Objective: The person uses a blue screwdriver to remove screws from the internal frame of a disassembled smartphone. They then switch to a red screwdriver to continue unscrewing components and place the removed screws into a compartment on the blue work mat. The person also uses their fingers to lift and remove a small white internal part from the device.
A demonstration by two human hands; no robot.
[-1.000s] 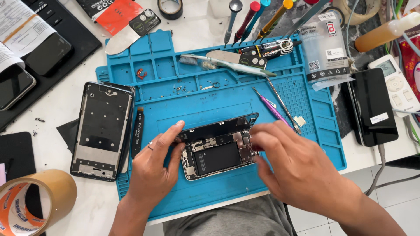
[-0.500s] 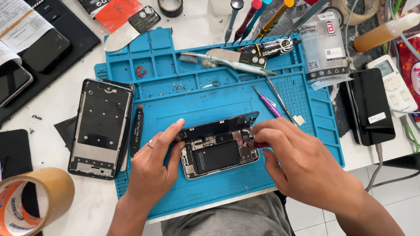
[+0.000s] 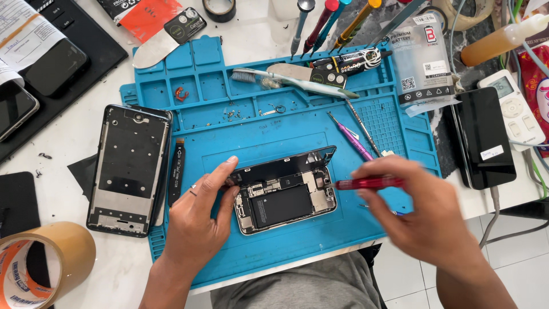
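Opened phone (image 3: 284, 204) on blue mat (image 3: 240, 123), long axis running 9 to 3 o'clock.
Left hand (image 3: 197, 226) fingers pinching lifted screen edge; right hand (image 3: 426, 214) fingers closed on red screwdriver (image 3: 369, 183), tip pointing 9 o'clock.

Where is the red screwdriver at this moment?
In the head view, the red screwdriver is in the right hand, right of centre over the blue mat, its tip at the right edge of the opened phone.
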